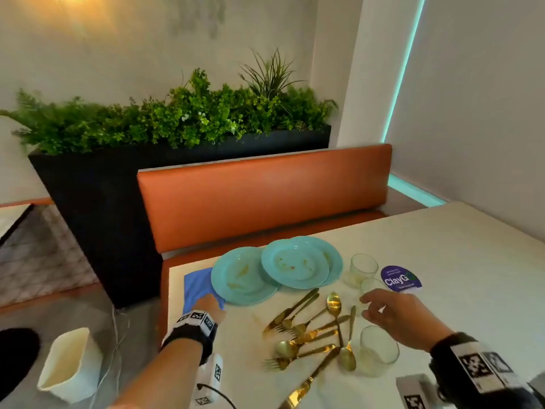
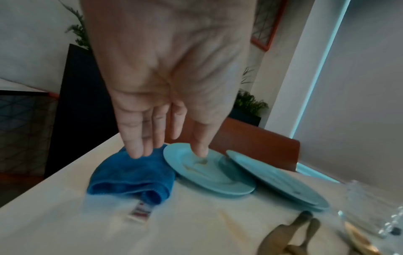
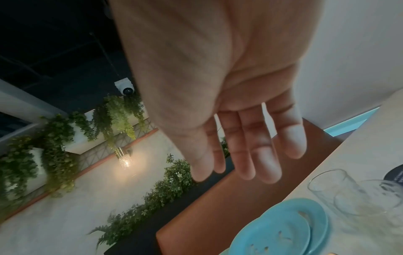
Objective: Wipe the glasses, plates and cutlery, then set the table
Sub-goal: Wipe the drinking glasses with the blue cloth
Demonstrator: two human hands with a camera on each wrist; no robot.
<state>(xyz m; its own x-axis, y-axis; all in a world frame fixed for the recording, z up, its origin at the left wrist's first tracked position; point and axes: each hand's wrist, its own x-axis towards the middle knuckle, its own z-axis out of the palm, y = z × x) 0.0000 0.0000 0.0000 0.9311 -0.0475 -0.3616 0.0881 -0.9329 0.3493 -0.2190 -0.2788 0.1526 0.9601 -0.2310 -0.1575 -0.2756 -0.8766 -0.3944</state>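
Reaching with my left hand [image 1: 211, 307], fingers [image 2: 135, 146] straight and spread, I touch the blue cloth [image 2: 130, 174] at the surface's left edge, just left of the soiled plates [image 1: 244, 276]. My right hand [image 1: 395, 315], fingers loosely apart, hovers beside the middle glass [image 1: 372, 286].

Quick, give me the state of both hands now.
Left hand: open, fingers straight, reaching to the blue cloth.
Right hand: open, holding nothing, near a glass.
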